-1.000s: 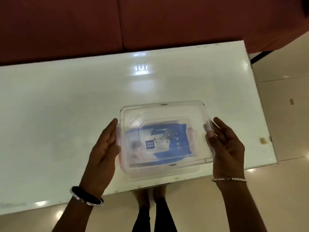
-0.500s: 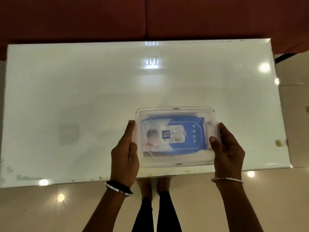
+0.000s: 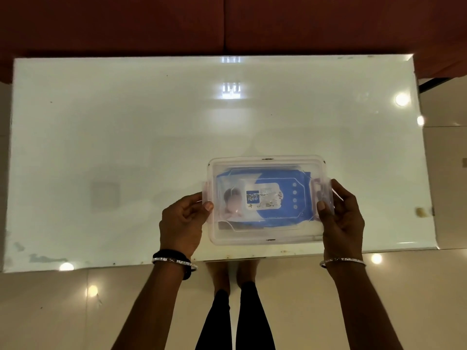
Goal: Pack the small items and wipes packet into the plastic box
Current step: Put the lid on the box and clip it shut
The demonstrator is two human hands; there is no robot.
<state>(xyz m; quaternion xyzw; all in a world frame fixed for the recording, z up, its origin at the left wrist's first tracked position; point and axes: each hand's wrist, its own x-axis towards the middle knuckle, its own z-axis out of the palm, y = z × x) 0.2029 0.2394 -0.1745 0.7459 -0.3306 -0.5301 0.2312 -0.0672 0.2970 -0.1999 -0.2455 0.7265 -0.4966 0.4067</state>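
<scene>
- We judge the packing to be in its last step: the plastic box (image 3: pixel 267 200) sits on the desk (image 3: pixel 126 147) near the near edge, right of centre, with its clear lid (image 3: pixel 265 168) on top and the wipes packet (image 3: pixel 262 198) lying flat inside.
- Our left hand (image 3: pixel 183 221) holds the left end of the box, thumb on top by the left latch (image 3: pixel 206 192), fingers (image 3: pixel 192 200) curled around the end wall and clamped on it.
- Our right hand (image 3: pixel 341 215) grips the right end the same way, thumb resting by the right latch (image 3: pixel 320 190), fingers closed around the box's end.
- The next move, as we read it, calls for pressing both latches down until they catch, with even pressure so the lid seats all round.
- Whether the latches are already snapped shut we cannot tell; the clear plastic and glare blur their outline.
- The small items are hard to make out: a dark shape shows under the packet at the near left corner, but we cannot say what it is.
- The packet's print is partly blurred, and the fingertips under the box ends are hidden.
</scene>
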